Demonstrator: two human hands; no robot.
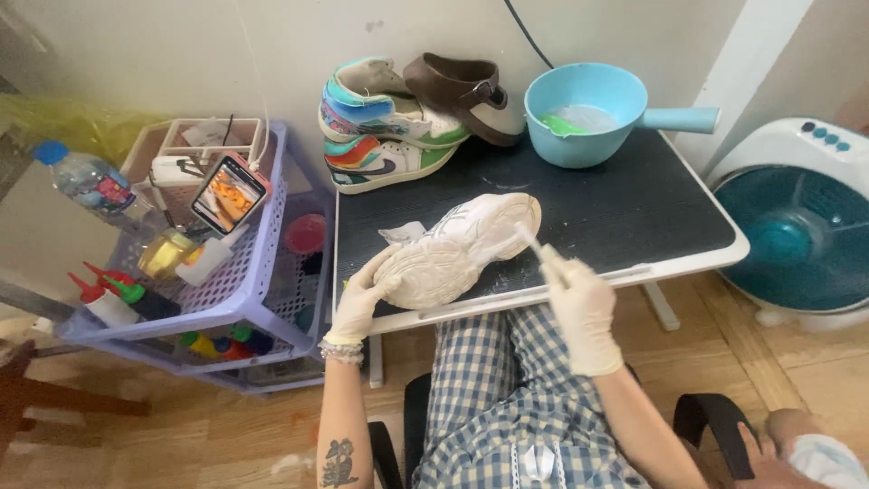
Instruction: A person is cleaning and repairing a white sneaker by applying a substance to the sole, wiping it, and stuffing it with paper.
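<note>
Left hand (360,303) clamped on white shoe (457,249) tipped sole-up at desk (634,213) front edge. Right hand (579,303) closed around brush (536,244), bristles hidden against sole. Brush handle mostly buried in glove.

The tabletop (634,208) is dark, matt and finely textured, with a white rim. The scoop (588,113) is smooth blue plastic; the rack (258,272) is perforated lilac plastic. The sneaker (457,249) looks matt off-white, its sole ribbed.

White sneaker (457,249), cream gloves (584,308), blue checked trousers (498,398), light-blue pan (588,113), black table (634,199)
</note>
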